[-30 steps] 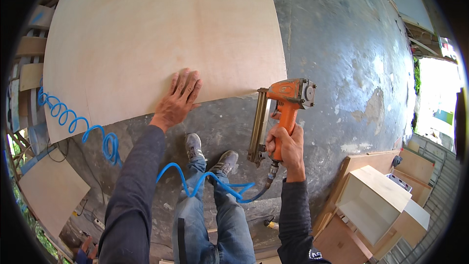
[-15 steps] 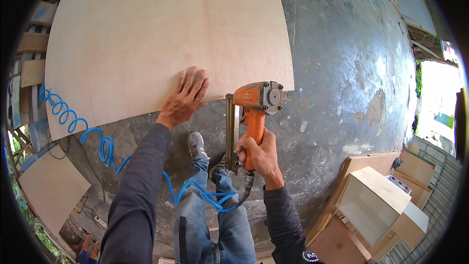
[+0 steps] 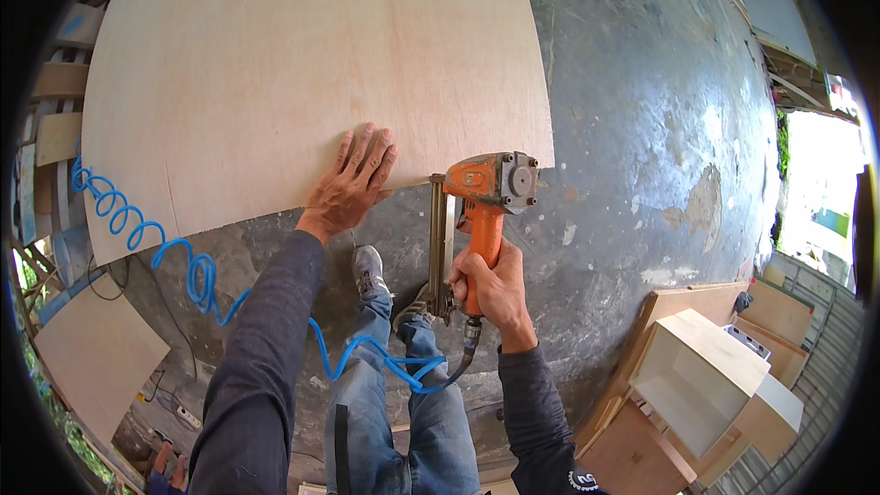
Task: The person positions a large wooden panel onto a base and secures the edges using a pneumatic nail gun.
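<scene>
A large pale plywood sheet (image 3: 302,55) spreads out in front of me. My left hand (image 3: 348,181) lies flat near its close edge, fingers spread. In my right hand (image 3: 495,289) is the handle of an orange pneumatic nail gun (image 3: 486,179), gripped with the fingers wrapped round it. The gun's nose and metal magazine (image 3: 441,252) are at the sheet's near right edge; whether the nose touches the wood I cannot tell. From the bottom of the handle runs a coiled blue air hose (image 3: 202,284), passing under my left forearm to the left side.
Grey worn concrete floor (image 3: 632,128) surrounds the sheet. Box-shaped wooden cabinets (image 3: 701,385) and boards stand at the lower right. A smaller plywood piece (image 3: 101,348) lies lower left, near a power strip (image 3: 188,417). Another person's hand (image 3: 167,466) shows at the bottom left.
My right hand and the nail gun have shifted very slightly to the right along the sheet's edge. My left hand keeps its place on the plywood.
</scene>
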A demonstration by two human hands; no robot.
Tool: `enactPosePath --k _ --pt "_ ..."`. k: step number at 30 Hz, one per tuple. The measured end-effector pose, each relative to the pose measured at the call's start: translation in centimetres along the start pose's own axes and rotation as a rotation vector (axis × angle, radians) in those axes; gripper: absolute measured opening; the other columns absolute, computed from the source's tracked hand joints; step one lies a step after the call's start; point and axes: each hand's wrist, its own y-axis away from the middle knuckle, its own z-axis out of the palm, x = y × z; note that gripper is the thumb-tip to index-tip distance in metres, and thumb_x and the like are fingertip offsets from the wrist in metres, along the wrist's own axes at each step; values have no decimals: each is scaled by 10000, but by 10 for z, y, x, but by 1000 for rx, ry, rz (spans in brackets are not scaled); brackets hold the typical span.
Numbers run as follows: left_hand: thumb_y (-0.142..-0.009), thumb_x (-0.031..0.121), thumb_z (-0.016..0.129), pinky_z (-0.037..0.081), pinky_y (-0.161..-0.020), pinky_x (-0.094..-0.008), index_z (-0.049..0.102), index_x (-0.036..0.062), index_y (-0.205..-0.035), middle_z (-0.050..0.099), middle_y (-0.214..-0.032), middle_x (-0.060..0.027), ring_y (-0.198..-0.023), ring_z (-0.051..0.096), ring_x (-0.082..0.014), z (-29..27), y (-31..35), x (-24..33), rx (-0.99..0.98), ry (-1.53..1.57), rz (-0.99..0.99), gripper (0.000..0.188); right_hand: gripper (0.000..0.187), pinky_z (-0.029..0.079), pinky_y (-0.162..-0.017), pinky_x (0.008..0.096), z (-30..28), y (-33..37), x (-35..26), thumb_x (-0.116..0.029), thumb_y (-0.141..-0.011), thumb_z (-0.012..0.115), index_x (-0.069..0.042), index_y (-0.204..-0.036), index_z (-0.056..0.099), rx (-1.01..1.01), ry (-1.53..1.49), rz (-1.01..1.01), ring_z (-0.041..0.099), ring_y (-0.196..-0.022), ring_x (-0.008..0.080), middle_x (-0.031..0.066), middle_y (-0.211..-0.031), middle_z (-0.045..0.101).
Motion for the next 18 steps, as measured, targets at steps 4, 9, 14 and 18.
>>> enactPosePath --k 4,9,14,18 --pt "-877 322 724 219 -1247 -588 303 16 -1561 282 -1648 -201 -1531 229 -432 -1 0 1 1 -2 0 860 283 489 -491 255 1 0 3 -35 -913 574 72 -1172 537 4 -8 -3 588 -518 102 67 -727 631" --pt "-877 323 724 223 -1246 -588 303 13 -1559 283 -1647 -201 -1528 236 -433 -6 -4 4 -16 1 -5 859 270 490 -492 257 4 1 6 -26 -904 574 70 -1154 543 -15 -14 8 592 -519 106 65 -726 631" --pt "-882 319 720 233 -1243 -584 320 5 -1549 292 -1642 -203 -1524 245 -434 -3 -2 2 -1 5 -2 838 260 493 -492 259 10 0 8 -17 -902 570 75 -1144 547 2 -10 21 592 -519 107 70 -731 635" --pt "-887 326 713 238 -1241 -584 335 3 -1545 299 -1639 -203 -1523 249 -433 -3 -2 2 2 7 -4 825 265 498 -499 259 13 2 8 -12 -904 565 74 -1154 548 15 -9 17 594 -524 108 73 -738 637"
